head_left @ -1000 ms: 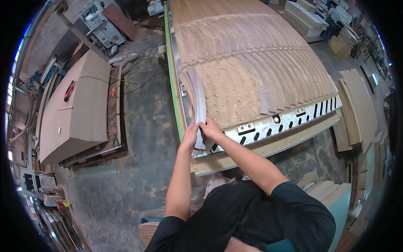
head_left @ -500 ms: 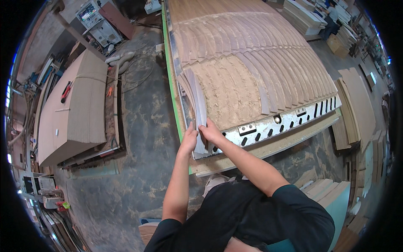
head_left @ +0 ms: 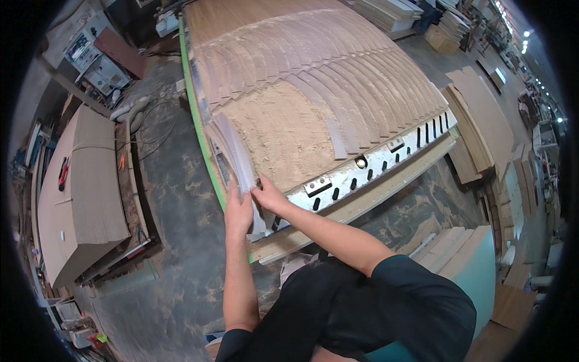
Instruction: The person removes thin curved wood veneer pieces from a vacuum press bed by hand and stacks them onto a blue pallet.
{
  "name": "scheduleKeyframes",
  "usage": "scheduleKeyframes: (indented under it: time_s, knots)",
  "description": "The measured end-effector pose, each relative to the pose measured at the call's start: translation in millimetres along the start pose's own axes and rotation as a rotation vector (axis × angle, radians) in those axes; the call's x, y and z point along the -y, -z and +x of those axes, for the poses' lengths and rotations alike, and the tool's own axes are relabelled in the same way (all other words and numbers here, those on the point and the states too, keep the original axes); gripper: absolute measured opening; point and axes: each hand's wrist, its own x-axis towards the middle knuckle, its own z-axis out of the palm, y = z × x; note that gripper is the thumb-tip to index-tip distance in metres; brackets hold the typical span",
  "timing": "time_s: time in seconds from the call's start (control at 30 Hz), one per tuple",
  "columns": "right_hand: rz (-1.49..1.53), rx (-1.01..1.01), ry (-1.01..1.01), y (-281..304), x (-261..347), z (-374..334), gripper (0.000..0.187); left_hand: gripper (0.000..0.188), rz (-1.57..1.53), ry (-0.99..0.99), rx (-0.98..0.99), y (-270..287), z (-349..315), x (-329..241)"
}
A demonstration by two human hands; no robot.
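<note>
Wood strips (head_left: 241, 161), clasped toward one end between the left hand (head_left: 238, 212) and right hand (head_left: 270, 197), probably need even pressure to stay flush.

And the view swings round to the right, sending the table (head_left: 383, 168) leftward across the frame! More ceiling lights (head_left: 525, 41) pop in at upper right, while the left hand (head_left: 238, 211) straightens its fingers alongside the strips (head_left: 236, 151).
</note>
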Motion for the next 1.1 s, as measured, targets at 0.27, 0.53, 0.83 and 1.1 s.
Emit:
scheduleKeyframes:
  time_s: [0.27, 0.53, 0.83, 1.1]
  knots:
    - [-0.135, -0.081, 0.04, 137, 24, -38, 0.054, 0.048, 0.373, -0.444, -0.163, -88, -9, -76]
    - [-0.379, -0.482, 0.057, 357, -17, -73, 0.035, 0.052, 0.504, -0.374, -0.094, -276, 9, -137]
    - [-0.302, -0.297, 0.134, 428, -39, -63, 0.033, 0.054, 0.589, -0.139, -0.237, -332, 9, -158]
    - [-0.606, -0.261, 0.273, 408, -25, -37, 0.045, 0.051, 0.474, 0.053, -0.188, -333, 18, -180]
